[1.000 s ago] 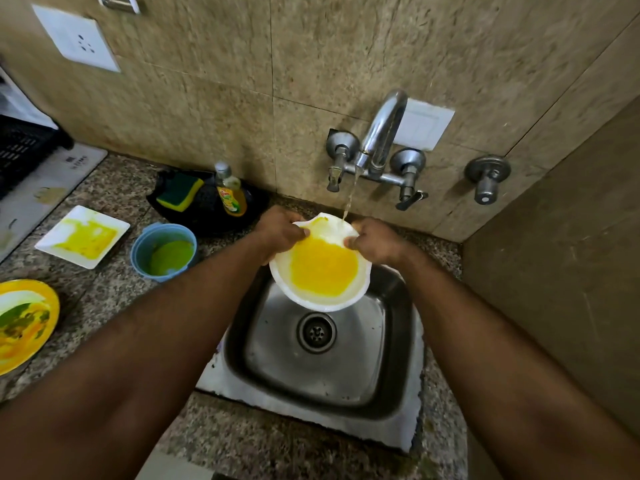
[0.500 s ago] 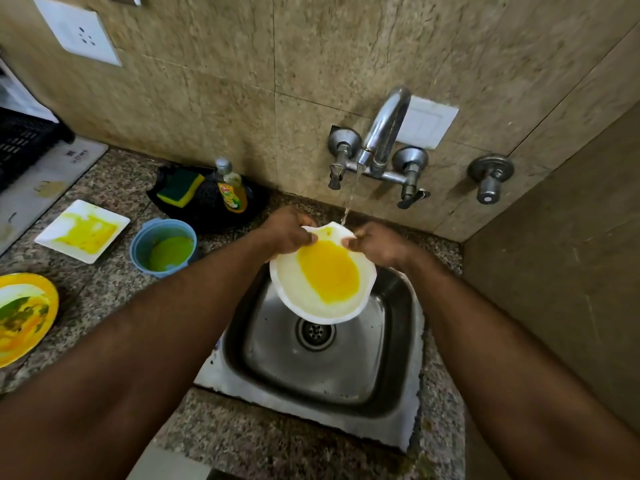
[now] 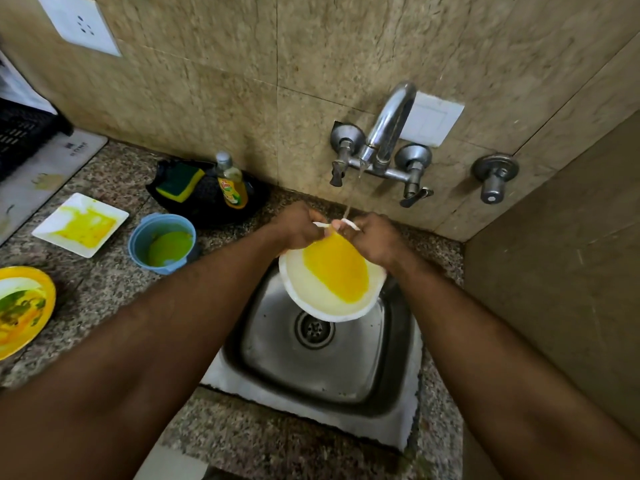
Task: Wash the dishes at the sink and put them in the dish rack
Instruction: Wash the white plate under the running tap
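I hold a white round plate (image 3: 308, 289) smeared with yellow sauce over the steel sink (image 3: 346, 382), tilted with its far rim up. My left hand (image 3: 298, 230) grips the far rim on the left and my right hand (image 3: 372, 239) grips it on the right. A thin stream of water from the tap (image 3: 391, 123) falls onto the rim between my hands. On the counter at left lie a white square plate (image 3: 81, 224) with yellow smears, a blue cup (image 3: 162, 242) with green residue and a yellow plate (image 3: 20, 310) with food remains.
A dish soap bottle (image 3: 231, 183) and a green-yellow sponge (image 3: 179, 181) rest on a black holder by the wall. A black dish rack (image 3: 20, 133) stands on a pale mat at the far left. A wall closes in on the right of the sink.
The plate has tipped further, its far rim raised and turned to the right under the stream. My hands have drawn closer together on the rim.
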`<state>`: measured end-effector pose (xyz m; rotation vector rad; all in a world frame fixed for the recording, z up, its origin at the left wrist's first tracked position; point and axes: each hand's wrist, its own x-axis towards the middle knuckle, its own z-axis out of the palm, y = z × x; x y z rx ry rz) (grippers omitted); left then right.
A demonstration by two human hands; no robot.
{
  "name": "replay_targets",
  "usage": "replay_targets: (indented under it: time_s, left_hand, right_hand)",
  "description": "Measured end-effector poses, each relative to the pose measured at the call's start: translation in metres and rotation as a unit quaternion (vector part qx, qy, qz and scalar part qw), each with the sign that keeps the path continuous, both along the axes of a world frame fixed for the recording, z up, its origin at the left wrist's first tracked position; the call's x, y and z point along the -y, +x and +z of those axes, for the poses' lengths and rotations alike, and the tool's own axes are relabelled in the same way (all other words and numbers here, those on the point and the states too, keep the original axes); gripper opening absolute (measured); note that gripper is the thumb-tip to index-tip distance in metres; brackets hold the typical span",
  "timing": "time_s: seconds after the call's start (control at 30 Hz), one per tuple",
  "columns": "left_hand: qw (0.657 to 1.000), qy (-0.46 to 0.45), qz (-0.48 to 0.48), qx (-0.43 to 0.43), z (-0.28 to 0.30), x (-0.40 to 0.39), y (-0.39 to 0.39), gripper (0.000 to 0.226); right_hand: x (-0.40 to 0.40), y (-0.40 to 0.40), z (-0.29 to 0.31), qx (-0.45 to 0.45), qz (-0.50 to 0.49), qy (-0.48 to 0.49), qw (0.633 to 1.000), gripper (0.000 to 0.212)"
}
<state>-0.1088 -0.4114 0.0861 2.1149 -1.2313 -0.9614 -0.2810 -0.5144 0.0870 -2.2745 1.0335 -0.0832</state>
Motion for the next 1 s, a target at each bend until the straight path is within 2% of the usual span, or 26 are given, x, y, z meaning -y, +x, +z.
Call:
replay_targets:
  time_s: [0.07,0.17,0.23,0.4,0.5,0.53,0.6,0.67,0.73,0.8,0.87,0.97,1.0]
  left_hand:
    - [1.0,-0.008,0.0,0.015,0.0,0.003,-0.001,0.028]
    - [0.998,0.003,0.012,0.068,-0.01,0.003,0.003,0.055]
    - [0.992,0.008,0.033,0.12,-0.013,0.002,0.001,0.07]
    - [0.954,0.03,0.107,0.28,-0.011,-0.004,-0.028,0.049]
    - [0.93,0.007,0.097,0.353,-0.018,-0.009,-0.047,0.065]
    - [0.93,0.002,0.095,0.355,-0.017,-0.011,-0.048,0.071]
    - [0.952,0.012,0.106,0.287,-0.012,-0.01,-0.038,0.076]
    - [0.973,-0.003,0.109,0.204,-0.009,-0.009,-0.023,0.07]
    - [0.981,-0.037,0.095,0.165,-0.011,-0.009,-0.017,0.06]
    - [0.978,-0.054,0.107,0.168,-0.015,-0.007,-0.02,0.063]
    - [0.974,-0.057,0.102,0.194,-0.02,-0.003,-0.03,0.057]
    - [0.972,-0.121,-0.008,0.2,-0.026,-0.001,-0.035,0.032]
    - [0.973,-0.13,-0.039,0.189,-0.026,0.0,-0.033,0.031]
  right_hand:
    - [0.001,0.002,0.0,0.005,-0.013,-0.04,0.999,0.064]
    - [0.004,-0.001,0.004,-0.036,0.031,-0.041,0.998,0.043]
    - [0.004,-0.004,0.005,-0.043,0.022,-0.027,0.998,0.032]
    - [-0.003,-0.006,-0.002,-0.024,-0.06,0.003,0.998,0.029]
    - [-0.016,-0.004,-0.005,-0.002,-0.072,0.004,0.997,0.025]
    - [-0.022,-0.005,-0.007,0.002,-0.065,-0.006,0.998,0.024]
    - [-0.033,-0.008,-0.01,-0.001,-0.053,-0.026,0.998,0.025]
    - [-0.038,-0.011,-0.013,-0.009,-0.063,-0.032,0.997,0.028]
    - [-0.036,-0.014,-0.013,-0.012,-0.074,-0.035,0.997,0.03]
    - [-0.033,-0.014,-0.011,-0.023,-0.075,-0.046,0.996,0.03]
    - [-0.032,-0.016,-0.01,-0.033,-0.076,-0.051,0.995,0.029]
    - [-0.033,-0.019,-0.01,-0.028,-0.099,-0.041,0.994,0.031]
    - [-0.033,-0.019,-0.01,-0.025,-0.107,-0.044,0.993,0.032]
